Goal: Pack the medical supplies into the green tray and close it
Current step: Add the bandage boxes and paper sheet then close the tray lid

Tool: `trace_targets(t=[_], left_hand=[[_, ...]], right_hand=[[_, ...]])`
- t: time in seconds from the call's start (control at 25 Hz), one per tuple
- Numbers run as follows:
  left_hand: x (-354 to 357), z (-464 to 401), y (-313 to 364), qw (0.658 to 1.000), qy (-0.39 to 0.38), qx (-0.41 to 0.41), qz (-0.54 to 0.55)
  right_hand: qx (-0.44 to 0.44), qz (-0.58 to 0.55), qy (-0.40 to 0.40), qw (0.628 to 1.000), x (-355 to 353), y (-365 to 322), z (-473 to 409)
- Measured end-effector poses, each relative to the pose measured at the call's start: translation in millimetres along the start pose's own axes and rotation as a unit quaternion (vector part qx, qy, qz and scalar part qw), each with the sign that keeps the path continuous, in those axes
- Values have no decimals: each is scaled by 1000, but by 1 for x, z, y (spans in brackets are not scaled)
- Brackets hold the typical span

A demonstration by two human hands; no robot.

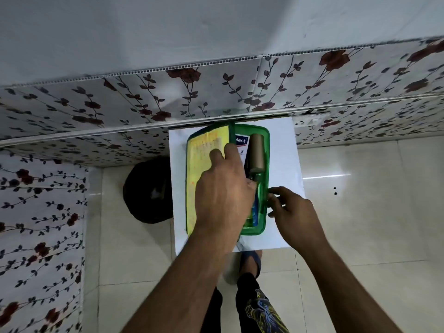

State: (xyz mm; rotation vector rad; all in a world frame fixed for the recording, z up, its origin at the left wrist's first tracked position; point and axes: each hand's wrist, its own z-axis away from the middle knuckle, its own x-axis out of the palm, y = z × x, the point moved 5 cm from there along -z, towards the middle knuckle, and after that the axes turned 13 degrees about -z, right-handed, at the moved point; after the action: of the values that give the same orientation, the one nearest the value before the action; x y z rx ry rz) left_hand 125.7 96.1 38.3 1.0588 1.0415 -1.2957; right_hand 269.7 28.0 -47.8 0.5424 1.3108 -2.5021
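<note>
Green tray point(264, 164) sat on the small white tabletop point(283, 140), packed with a plaster box point(241, 143) and brown roll point(256, 152); left hand point(223, 188) gripped the yellow-lined lid point(206, 169), right hand point(292, 210) pinched the near-right rim, so closing probably wanted the lid lowered squarely.

"plast" and "8" on white box point(241, 146)

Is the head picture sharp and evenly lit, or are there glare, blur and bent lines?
Head view: wide-angle bending curves the wall ledge; a bright glare streak lies on the floor tiles; the left hand and right hand look slightly soft; the yellow lid print is unreadable; light is otherwise even, without hard shadows.
</note>
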Motion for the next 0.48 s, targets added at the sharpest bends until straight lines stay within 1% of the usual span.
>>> trace_targets(t=[0.08,0.24,0.32,0.36,0.4,0.44,0.48], left_hand=[[17,0,11,1000,-21,14,0],[39,-1,24,998,-33,43,-21],[43,0,31,996,-39,83,-5],[39,3,31,993,-30,112,23],[31,5,23,990,12,122,74],[23,4,3,982,87,89,139],[21,3,-28,967,164,13,196]], right_hand=[[4,-5,3,1000,-5,7,1],[11,-43,13,999,-12,14,0],[20,-53,13,998,-13,18,-2],[21,-54,12,998,-13,19,-3],[21,-53,12,998,-14,20,-4],[21,-52,11,998,-14,21,-5],[20,-54,10,998,-15,20,-8]])
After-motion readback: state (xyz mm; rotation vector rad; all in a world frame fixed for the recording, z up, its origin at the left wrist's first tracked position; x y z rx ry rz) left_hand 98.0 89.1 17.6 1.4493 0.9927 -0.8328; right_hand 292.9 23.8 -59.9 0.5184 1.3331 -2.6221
